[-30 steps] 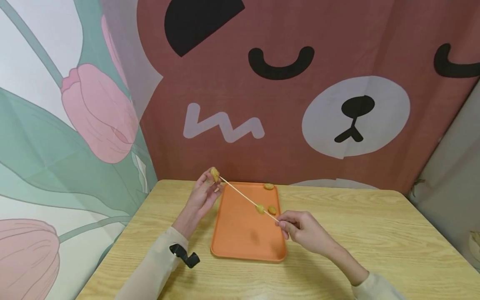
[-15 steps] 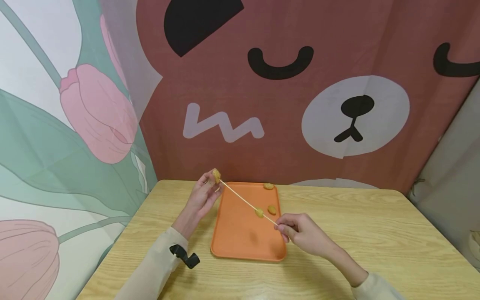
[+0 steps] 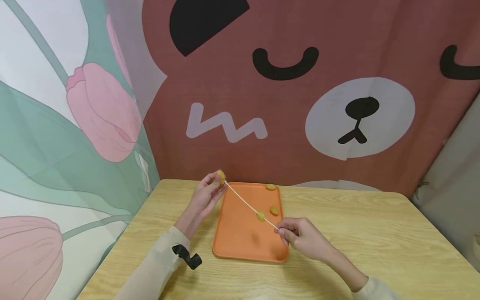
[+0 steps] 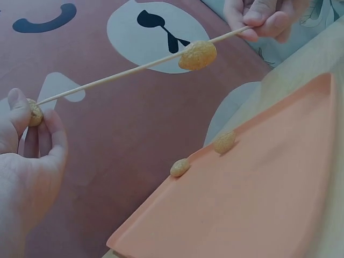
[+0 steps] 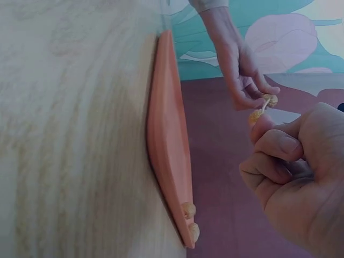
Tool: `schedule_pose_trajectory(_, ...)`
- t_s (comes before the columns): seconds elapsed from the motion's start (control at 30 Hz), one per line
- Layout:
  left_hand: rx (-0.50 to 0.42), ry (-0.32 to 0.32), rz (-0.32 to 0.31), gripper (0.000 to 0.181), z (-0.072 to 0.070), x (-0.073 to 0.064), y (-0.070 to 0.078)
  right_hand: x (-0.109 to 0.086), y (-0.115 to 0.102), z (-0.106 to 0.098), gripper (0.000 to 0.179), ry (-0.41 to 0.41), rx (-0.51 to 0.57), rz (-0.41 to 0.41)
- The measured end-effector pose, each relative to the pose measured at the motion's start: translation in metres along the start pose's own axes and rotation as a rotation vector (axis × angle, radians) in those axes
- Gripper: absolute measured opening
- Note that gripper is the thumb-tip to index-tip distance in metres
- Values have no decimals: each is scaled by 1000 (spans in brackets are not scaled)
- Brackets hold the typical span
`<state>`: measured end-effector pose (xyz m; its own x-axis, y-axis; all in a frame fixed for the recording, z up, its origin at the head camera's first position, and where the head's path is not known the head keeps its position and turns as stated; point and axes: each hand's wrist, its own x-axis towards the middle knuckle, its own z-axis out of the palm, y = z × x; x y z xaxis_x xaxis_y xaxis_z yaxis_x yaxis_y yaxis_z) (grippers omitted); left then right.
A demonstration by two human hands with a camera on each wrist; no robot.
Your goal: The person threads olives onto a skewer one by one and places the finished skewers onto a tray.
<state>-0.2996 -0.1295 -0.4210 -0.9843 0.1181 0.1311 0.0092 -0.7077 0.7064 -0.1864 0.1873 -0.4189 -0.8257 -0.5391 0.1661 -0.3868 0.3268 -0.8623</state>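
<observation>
My left hand (image 3: 204, 196) pinches a golden-brown fried ball (image 3: 221, 176) between thumb and fingers, raised over the tray's far left corner. The tip of a thin wooden skewer (image 3: 243, 201) meets this ball; how deep it goes in cannot be seen. Threaded on the skewer nearer its other end is a second fried ball (image 4: 198, 55). My right hand (image 3: 305, 238) grips that end with thumb and curled fingers, and the skewer slopes down toward it. Below lies an orange tray (image 3: 240, 237), with two loose fried balls (image 3: 274, 210) along its right side.
The tray rests on a wood-grain table (image 3: 356, 233) whose far edge meets a curtain (image 3: 285, 125) printed with a bear. A flower-patterned curtain (image 3: 101, 112) hangs at the left. A black strap piece (image 3: 187, 256) sits on the left sleeve.
My right hand has come down a little, so the skewer slopes more steeply. The ball in my left hand has shifted slightly to the right. Both loose balls stay put on the tray.
</observation>
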Motion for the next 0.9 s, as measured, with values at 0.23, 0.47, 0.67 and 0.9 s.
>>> schedule_pose_trajectory(0.23,-4,4,-10,12,4,-2,1,0,2,4,17,31,37,-6)
schedule_pose_trajectory(0.47,-30,44,-43,11,8,-4,2,3,9,12,19,25,75,-23)
schedule_pose_trajectory(0.67,-4,9,-38,18,17,-8,5,3,13,20,19,51,91,-6)
schedule_pose_trajectory(0.9,43,-46,-54,18,23,-12,8,4,12,24,22,-60,206,-44)
